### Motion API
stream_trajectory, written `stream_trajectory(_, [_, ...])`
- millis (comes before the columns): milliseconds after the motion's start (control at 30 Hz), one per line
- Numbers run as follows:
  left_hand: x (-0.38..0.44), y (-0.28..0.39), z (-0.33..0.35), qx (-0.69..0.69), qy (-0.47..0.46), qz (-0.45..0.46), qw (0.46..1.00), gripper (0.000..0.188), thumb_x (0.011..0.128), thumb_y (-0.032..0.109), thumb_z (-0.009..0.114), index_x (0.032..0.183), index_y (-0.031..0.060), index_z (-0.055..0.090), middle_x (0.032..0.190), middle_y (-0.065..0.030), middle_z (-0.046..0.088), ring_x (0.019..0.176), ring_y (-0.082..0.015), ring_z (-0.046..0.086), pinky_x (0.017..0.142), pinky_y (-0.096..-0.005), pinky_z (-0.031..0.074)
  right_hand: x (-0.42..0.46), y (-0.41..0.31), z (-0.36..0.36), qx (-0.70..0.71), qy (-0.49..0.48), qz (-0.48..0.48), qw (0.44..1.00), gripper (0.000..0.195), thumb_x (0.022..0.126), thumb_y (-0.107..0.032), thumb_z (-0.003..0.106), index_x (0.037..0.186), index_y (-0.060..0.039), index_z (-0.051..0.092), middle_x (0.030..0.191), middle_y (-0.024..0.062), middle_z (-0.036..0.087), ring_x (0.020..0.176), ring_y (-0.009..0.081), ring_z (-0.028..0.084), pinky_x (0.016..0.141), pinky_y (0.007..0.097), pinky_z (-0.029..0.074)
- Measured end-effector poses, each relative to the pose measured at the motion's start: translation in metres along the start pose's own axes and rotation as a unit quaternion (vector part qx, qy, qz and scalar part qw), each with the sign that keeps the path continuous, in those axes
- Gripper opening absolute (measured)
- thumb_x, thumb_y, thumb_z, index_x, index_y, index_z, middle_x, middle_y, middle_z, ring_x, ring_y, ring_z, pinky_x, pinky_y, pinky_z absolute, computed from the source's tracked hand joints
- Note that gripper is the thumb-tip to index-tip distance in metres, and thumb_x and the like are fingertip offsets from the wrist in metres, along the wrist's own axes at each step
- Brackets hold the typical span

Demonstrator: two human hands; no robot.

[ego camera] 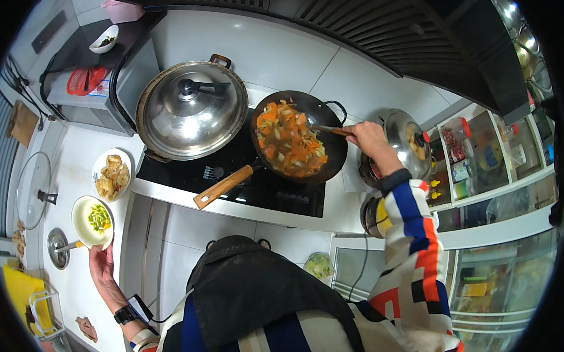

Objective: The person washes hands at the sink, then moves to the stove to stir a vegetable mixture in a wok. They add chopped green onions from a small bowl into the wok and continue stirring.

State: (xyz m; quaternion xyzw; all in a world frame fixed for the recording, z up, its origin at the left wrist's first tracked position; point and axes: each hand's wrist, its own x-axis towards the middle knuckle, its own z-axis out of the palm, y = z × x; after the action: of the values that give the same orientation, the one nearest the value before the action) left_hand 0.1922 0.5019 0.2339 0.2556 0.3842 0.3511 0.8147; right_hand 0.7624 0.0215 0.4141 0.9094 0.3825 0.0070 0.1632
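Observation:
My right hand [369, 139] grips the wooden handle of a spatula [329, 128], whose front end rests among the food in a dark wok [335, 150]. Sliced carrots and pale vegetable pieces [290, 140] lie in the wok with some liquid. The wok's wooden handle [223, 186] points towards me, untouched. At the left, my left hand [101, 261] holds the near rim of a cream plate [81, 227], its fingers partly hidden below. Chopped green and yellow pieces [99, 218] lie on that plate. Just behind it is a white plate [96, 167] of browned food [112, 177].
A large pan under a domed steel lid [166, 119] stands left of the wok on the black cooktop [187, 173]. Right of the wok is a lidded pot [400, 128]. A steel dish with a ladle [59, 259] and a glass lid [30, 187] are at the left.

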Motion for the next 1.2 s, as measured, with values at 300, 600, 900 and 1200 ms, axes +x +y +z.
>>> stream_trajectory(300, [-0.077, -0.044, 0.082, -0.026, -0.041, -0.051, 0.998, 0.053, 0.073, -0.001, 0.057, 0.124, -0.0014, 0.044, 0.120, -0.0153, 0.053, 0.103, -0.0343, 0.058, 0.068, -0.0238, 0.058, 0.028, 0.060, 0.000, -0.189, 0.070, -0.041, 0.979, 0.024, 0.083, -0.016, 0.053, 0.103, -0.0225, 0.065, 0.080, 0.0067, 0.064, 0.074, 0.0237, 0.065, 0.065, 0.0343, 0.051])
stream_trajectory(600, [-0.125, -0.086, 0.110, -0.020, 0.001, -0.032, 0.999, 0.053, 0.073, -0.001, 0.056, 0.124, 0.0018, 0.042, 0.115, -0.0158, 0.053, 0.086, -0.0303, 0.062, 0.057, -0.0204, 0.058, 0.068, 0.026, 0.013, -0.027, 0.209, -0.247, 0.946, 0.025, 0.078, -0.014, 0.059, 0.102, -0.0218, 0.062, 0.078, 0.0013, 0.056, 0.070, 0.0217, 0.061, 0.065, 0.0353, 0.045])
stream_trajectory(900, [-0.118, -0.104, 0.124, -0.004, -0.011, -0.036, 0.999, 0.058, 0.075, 0.003, 0.056, 0.130, 0.0024, 0.036, 0.120, -0.0188, 0.050, 0.091, -0.0351, 0.062, 0.057, -0.0211, 0.058, 0.024, 0.067, -0.074, -0.026, -0.027, -0.135, 0.990, 0.021, 0.071, -0.016, 0.068, 0.092, -0.0160, 0.069, 0.085, 0.0077, 0.064, 0.082, 0.0272, 0.063, 0.071, 0.0367, 0.049])
stream_trajectory(1200, [-0.115, -0.104, 0.130, 0.017, -0.024, -0.034, 0.999, 0.059, 0.075, 0.006, 0.056, 0.131, 0.0033, 0.035, 0.120, -0.0192, 0.050, 0.092, -0.0351, 0.062, 0.059, -0.0208, 0.057, 0.042, 0.022, -0.039, -0.105, -0.184, -0.043, 0.976, 0.022, 0.070, -0.025, 0.074, 0.090, -0.0150, 0.070, 0.087, 0.0083, 0.067, 0.085, 0.0278, 0.063, 0.075, 0.0364, 0.050])
